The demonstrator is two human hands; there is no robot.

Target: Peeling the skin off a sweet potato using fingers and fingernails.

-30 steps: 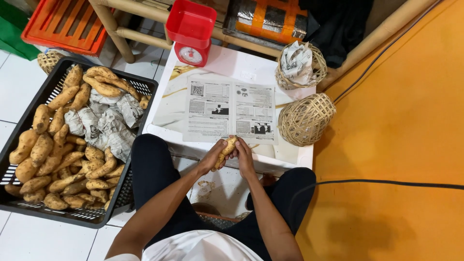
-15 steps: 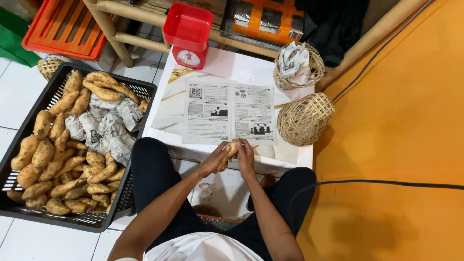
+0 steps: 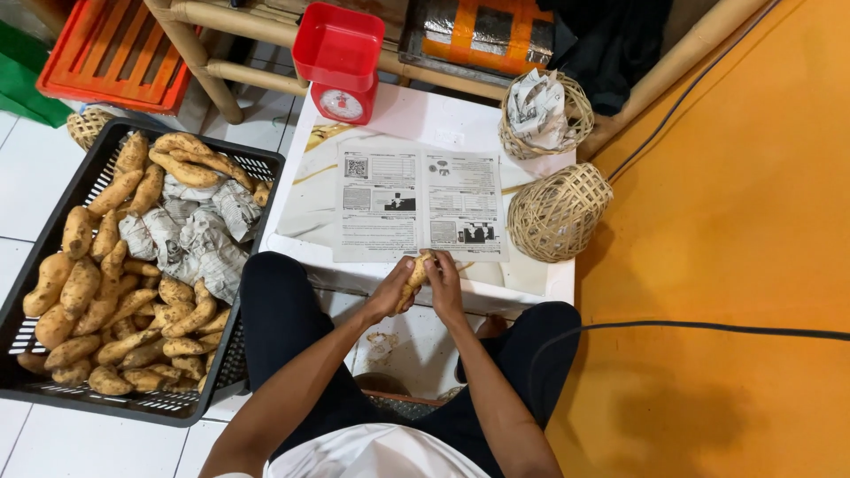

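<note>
Fingers (image 3: 400,281) of the left hand (image 3: 392,292) curl around the lower side of a sweet potato (image 3: 416,273), and the right hand (image 3: 443,285) wraps it from the other side, so both hands are clasped on the one tuber and only its tan upper end shows between them. It is held just above the near edge of the white table (image 3: 416,115), at the lower border of a spread newspaper sheet (image 3: 418,205).

The tuber is tapered and probably dusty, so I judge it could squirm out of the clasp if one hand lets go early; from there it would fall past the table edge onto the tiled floor (image 3: 18,88) between the person's knees. The newspaper lies flat but loose, and a wrist dragged across it could pull it off the edge.

Further out, a round woven basket (image 3: 560,211) lies tipped on its side at the right corner of the table, partly over the rim, and a careless right elbow might roll it off. A second woven basket (image 3: 540,113) holds a paper-wrapped bundle, and a red kitchen scale (image 3: 341,62) stands at the far end. Left of the knee, the black crate (image 3: 150,405) is heaped with sweet potatoes and crumpled paper wraps; those piled near its rim could topple if the crate is bumped.
</note>
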